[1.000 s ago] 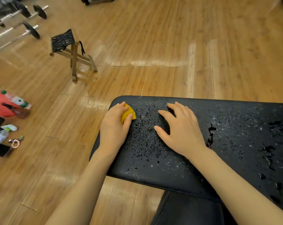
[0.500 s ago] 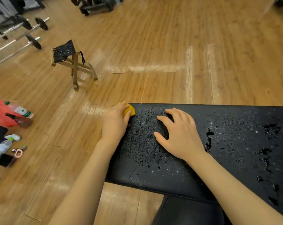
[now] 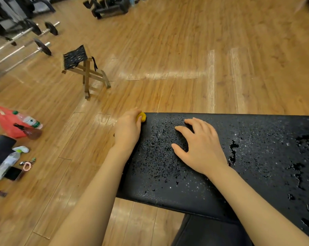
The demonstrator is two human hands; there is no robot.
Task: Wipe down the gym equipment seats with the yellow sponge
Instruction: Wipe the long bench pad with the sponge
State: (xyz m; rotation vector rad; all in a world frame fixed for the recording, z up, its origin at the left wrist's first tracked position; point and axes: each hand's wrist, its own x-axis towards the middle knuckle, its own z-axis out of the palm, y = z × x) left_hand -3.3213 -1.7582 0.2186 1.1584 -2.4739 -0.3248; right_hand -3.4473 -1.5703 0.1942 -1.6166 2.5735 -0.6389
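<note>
Sponge at the far left corner of the bench seat, gripped in the left hand.

The left hand [image 3: 128,129] curls round the yellow sponge [image 3: 141,117] and holds it at the far left corner of the black seat [image 3: 256,157], a position that suits working the edge of the pad. Only a small rounded patch of yellow shows past the fingers; the rest is covered, so its shape and wetness cannot be judged with confidence. The right hand [image 3: 201,148] rests on the seat with fingers spread and holding nothing, probably to brace the body while the other arm wipes. The seat surface is beaded with droplets around and between the hands, with larger wet patches toward the right end. Wiping appears far from complete. A folding stool [image 3: 82,68] stands on the wooden floor [image 3: 167,50] beyond.
</note>
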